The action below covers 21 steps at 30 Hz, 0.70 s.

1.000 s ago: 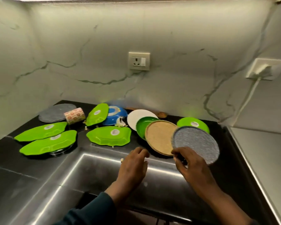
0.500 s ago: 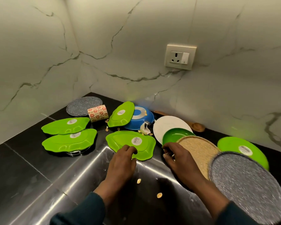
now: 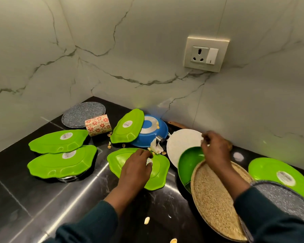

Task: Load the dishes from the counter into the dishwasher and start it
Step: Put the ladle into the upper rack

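The leaf-shaped green plastic plate [image 3: 158,174] is pressed under the curled left hand [image 3: 136,168]; the white round plate [image 3: 182,146] is pinched by the right hand [image 3: 216,151]. Scraps are best cleared before lifting.

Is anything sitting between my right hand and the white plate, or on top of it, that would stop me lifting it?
Nothing lies between: the right hand is already at the white plate rim. The green bowl overlaps its near edge.

left grip [image 3: 139,165] curled, right grip [image 3: 215,148] pinching
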Each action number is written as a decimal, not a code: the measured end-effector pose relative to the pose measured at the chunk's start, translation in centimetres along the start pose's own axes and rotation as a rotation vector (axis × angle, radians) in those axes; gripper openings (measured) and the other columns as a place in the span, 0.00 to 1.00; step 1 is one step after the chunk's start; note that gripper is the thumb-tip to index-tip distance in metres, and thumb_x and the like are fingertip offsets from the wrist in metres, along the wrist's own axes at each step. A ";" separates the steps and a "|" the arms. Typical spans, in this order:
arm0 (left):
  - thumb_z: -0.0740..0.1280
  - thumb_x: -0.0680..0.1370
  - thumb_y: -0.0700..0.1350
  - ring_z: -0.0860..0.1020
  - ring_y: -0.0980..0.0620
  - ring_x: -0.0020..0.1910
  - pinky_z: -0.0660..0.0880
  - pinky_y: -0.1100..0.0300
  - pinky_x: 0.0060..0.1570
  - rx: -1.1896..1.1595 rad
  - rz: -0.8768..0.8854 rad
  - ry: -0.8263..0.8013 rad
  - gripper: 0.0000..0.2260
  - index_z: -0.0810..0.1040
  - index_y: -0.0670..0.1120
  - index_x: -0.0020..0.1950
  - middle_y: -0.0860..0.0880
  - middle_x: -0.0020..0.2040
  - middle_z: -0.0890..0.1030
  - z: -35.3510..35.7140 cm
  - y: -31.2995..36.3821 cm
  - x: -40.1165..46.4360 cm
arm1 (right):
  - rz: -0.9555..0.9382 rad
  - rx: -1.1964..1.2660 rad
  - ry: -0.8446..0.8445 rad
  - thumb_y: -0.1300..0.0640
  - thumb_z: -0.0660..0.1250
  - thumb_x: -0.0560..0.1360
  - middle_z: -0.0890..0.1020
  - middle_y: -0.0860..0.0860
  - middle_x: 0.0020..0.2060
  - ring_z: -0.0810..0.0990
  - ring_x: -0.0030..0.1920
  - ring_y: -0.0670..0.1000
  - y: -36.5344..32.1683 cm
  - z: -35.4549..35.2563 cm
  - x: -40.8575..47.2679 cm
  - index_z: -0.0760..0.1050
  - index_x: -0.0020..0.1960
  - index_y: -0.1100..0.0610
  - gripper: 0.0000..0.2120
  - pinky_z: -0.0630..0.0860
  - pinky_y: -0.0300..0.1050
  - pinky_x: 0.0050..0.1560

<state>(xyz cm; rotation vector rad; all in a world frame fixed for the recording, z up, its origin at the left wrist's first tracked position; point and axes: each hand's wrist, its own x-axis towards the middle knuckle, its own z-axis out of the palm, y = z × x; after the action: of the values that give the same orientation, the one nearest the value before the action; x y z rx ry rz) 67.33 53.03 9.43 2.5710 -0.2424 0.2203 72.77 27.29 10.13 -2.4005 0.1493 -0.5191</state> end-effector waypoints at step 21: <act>0.67 0.76 0.44 0.76 0.51 0.49 0.70 0.59 0.44 0.006 0.131 -0.015 0.08 0.76 0.50 0.55 0.52 0.52 0.76 2.5 1.4 7.1 | 0.820 0.648 0.295 0.62 0.57 0.81 0.73 0.54 0.58 0.75 0.54 0.56 5.3 -2.5 7.8 0.71 0.61 0.53 0.11 0.81 0.56 0.47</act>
<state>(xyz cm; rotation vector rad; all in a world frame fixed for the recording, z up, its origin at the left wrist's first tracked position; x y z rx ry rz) 74.21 49.58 9.47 2.5658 -0.4168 0.2505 79.03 19.83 11.05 -1.4471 0.8974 -0.4264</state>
